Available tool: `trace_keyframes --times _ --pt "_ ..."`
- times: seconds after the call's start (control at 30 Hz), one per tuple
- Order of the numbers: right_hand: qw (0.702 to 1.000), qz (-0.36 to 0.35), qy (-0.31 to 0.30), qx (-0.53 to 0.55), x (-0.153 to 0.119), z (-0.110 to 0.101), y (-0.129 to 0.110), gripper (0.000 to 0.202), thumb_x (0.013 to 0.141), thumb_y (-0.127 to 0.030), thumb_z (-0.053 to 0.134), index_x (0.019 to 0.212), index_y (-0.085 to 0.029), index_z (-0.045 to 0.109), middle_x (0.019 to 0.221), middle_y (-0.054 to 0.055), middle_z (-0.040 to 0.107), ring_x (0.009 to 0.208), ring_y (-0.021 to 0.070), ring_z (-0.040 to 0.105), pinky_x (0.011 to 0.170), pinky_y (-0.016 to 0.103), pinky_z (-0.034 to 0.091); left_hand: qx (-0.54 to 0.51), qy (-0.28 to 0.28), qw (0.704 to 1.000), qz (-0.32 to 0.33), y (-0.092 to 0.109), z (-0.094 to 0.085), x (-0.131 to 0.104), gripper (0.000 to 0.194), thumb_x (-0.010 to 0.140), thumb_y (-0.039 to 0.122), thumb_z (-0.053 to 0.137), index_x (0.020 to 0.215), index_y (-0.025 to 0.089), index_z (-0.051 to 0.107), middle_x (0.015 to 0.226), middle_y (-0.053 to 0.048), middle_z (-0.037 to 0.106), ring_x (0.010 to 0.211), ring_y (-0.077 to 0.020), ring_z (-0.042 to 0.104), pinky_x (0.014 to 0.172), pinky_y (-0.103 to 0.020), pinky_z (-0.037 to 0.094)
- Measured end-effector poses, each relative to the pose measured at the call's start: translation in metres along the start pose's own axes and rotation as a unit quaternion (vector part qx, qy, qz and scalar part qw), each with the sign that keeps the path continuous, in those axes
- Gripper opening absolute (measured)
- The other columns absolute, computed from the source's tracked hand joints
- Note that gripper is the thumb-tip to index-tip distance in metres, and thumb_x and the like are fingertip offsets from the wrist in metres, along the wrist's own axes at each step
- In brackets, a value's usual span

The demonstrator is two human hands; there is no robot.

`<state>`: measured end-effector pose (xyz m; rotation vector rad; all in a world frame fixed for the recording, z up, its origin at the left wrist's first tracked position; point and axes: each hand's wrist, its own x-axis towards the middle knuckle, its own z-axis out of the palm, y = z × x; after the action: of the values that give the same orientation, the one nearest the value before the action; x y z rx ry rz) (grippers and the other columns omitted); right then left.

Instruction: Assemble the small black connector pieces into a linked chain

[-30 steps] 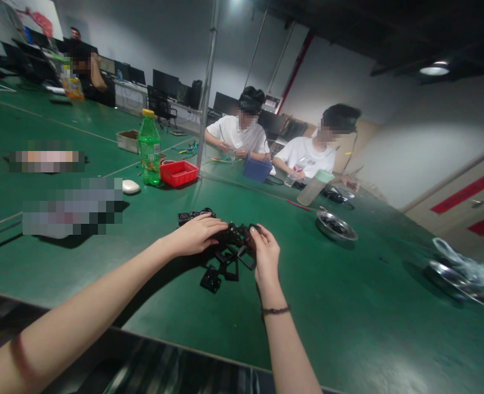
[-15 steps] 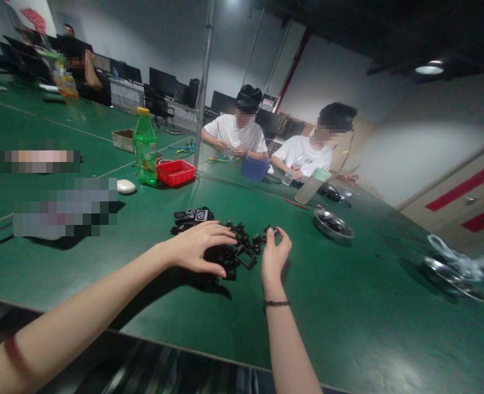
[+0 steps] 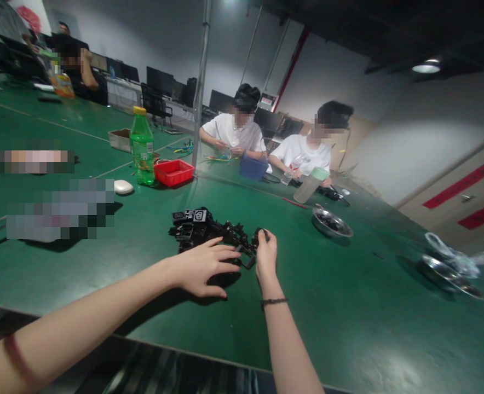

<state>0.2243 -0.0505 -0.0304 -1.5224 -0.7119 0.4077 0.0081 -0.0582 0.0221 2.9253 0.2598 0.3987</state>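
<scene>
A heap of small black plastic parts [image 3: 195, 227] lies on the green table in front of me. Over its near side my left hand [image 3: 205, 268] is spread, palm down, with the fingers apart and covering some of the parts. At the heap's right end, my right hand [image 3: 267, 254] has its thumb and fingers closed on a small black plastic part [image 3: 259, 235]. That part is mostly hidden by the fingers, so its exact shape is unclear.
A metal bowl [image 3: 332, 223] of dark parts stands to the right, with another metal bowl [image 3: 447, 273] and a clear plastic bag farther right. Behind the heap are a green bottle [image 3: 142, 150] and a red tray [image 3: 174, 174]. Two people in white shirts sit across the table.
My left hand has moved nearer to me, uncovering more of the heap's far side. My right hand has shifted left, closer to the heap, still gripping a black part.
</scene>
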Motion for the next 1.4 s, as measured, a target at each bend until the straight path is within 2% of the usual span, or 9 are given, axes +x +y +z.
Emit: trace_keyframes --times 0.27,0.43,0.7,1.13,1.4 --pt "0.999 0.008 -0.015 0.030 -0.007 0.008 0.001 0.050 0.069 -0.054 0.053 0.101 -0.016 0.058 0.114 0.012 0.060 0.108 0.0222 0.054 0.099 0.035 0.037 0.040 0.022 0.997 -0.066 0.001 0.006 0.005 0.039 0.084 0.040 0.059 0.119 0.021 0.062 0.138 -0.013 0.053 0.127 -0.0310 0.049 0.111 -0.055 0.025" --pt "0.998 0.025 -0.013 0.059 -0.010 0.010 0.000 0.050 0.070 -0.054 0.053 0.103 -0.016 0.058 0.113 0.010 0.062 0.107 0.0217 0.056 0.099 0.036 0.039 0.044 0.032 0.994 -0.094 -0.001 0.008 0.006 0.036 0.083 0.038 0.060 0.116 0.022 0.063 0.138 -0.009 0.054 0.124 -0.0289 0.051 0.112 -0.052 0.025" --pt "0.993 0.051 -0.010 0.105 -0.012 0.012 0.000 0.050 0.070 -0.053 0.056 0.105 -0.017 0.058 0.113 0.008 0.063 0.107 0.0206 0.057 0.098 0.035 0.041 0.033 0.026 0.993 -0.108 -0.006 0.004 0.006 0.035 0.084 0.038 0.060 0.116 0.023 0.063 0.136 -0.007 0.055 0.124 -0.0251 0.051 0.114 -0.049 0.024" --pt "0.984 0.059 -0.012 0.170 -0.007 0.019 0.007 0.043 0.070 -0.049 0.061 0.102 -0.021 0.060 0.104 0.003 0.065 0.099 0.0158 0.060 0.091 0.030 0.045 0.039 0.052 0.992 -0.109 -0.025 0.011 0.005 0.032 0.085 0.041 0.058 0.113 0.025 0.064 0.133 -0.007 0.058 0.123 -0.0222 0.053 0.114 -0.047 0.025" --pt "0.980 0.029 -0.031 0.194 -0.007 0.028 0.009 0.041 0.075 -0.049 0.058 0.104 -0.021 0.060 0.101 0.004 0.067 0.096 0.0171 0.062 0.083 0.030 0.049 0.033 0.044 0.992 -0.109 -0.032 0.009 0.005 0.030 0.086 0.040 0.058 0.111 0.023 0.064 0.133 -0.007 0.058 0.124 -0.0224 0.052 0.113 -0.049 0.025"
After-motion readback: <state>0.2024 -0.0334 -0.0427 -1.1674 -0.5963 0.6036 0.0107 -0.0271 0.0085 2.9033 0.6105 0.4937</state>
